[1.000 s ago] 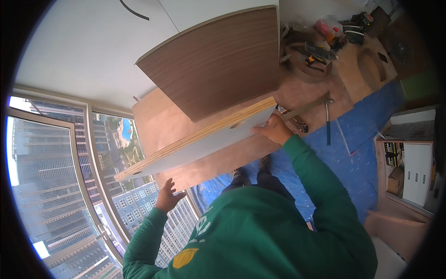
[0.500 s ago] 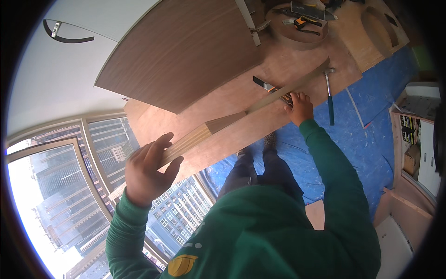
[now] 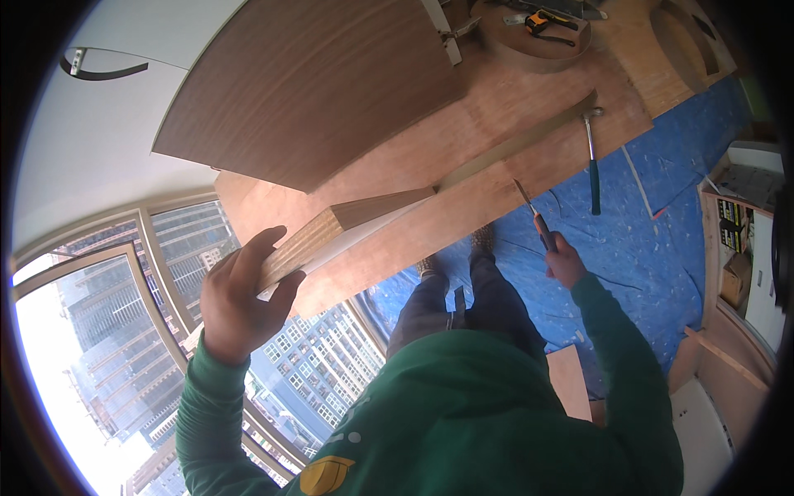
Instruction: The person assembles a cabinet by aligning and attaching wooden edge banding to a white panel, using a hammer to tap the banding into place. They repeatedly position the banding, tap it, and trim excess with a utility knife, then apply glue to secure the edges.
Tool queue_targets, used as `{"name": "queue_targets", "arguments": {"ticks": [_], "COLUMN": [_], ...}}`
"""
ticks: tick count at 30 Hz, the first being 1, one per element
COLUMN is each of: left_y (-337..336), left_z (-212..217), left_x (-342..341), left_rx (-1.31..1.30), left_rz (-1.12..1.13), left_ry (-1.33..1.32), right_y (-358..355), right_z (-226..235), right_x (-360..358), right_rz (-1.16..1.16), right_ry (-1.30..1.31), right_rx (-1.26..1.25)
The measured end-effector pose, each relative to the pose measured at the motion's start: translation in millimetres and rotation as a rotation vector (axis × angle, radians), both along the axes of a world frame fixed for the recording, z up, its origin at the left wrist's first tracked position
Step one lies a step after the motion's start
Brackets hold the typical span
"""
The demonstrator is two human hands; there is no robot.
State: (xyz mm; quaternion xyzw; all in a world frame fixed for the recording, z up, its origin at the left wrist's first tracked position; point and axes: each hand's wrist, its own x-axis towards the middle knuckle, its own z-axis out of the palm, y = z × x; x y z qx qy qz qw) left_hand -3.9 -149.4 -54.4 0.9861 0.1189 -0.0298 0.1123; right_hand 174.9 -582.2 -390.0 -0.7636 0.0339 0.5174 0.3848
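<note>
My left hand [image 3: 240, 302] grips the near-left end of a narrow wooden board [image 3: 380, 207], thumb below and fingers above. The board is tilted, showing a layered edge and a pale underside. From its far end a thin, long edging strip [image 3: 521, 149] runs right across the plywood worktop [image 3: 488, 194]. My right hand [image 3: 565, 260] is closed round the orange and black handle of a utility knife [image 3: 542, 227]. Its blade points up and left, near the worktop's front edge. Part of the handle is hidden in my fingers.
A hammer [image 3: 594, 165] with a green grip hangs over the worktop's edge. Beyond it, a coiled strip [image 3: 546, 62] surrounds an orange and black clamp-like tool [image 3: 550, 26]. A large wood-faced panel [image 3: 314, 91] stands at the back left. Blue sheeting [image 3: 645, 264] covers the floor; windows [image 3: 91, 331] lie left.
My right hand has lifted the utility knife off the worktop and drawn it back toward me. My left hand has shifted slightly left, with the board tilted more.
</note>
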Motion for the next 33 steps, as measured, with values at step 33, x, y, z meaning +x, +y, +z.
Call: {"name": "queue_targets", "arguments": {"ticks": [33], "left_y": [8], "left_z": [-1], "left_x": [1], "left_rx": [-0.035], "left_rz": [-0.008], "left_ry": [0.016], "right_y": [156], "right_z": [-74], "right_x": [-95], "right_rz": [0.27], "right_ry": [-0.486], "right_rx": [0.087]}}
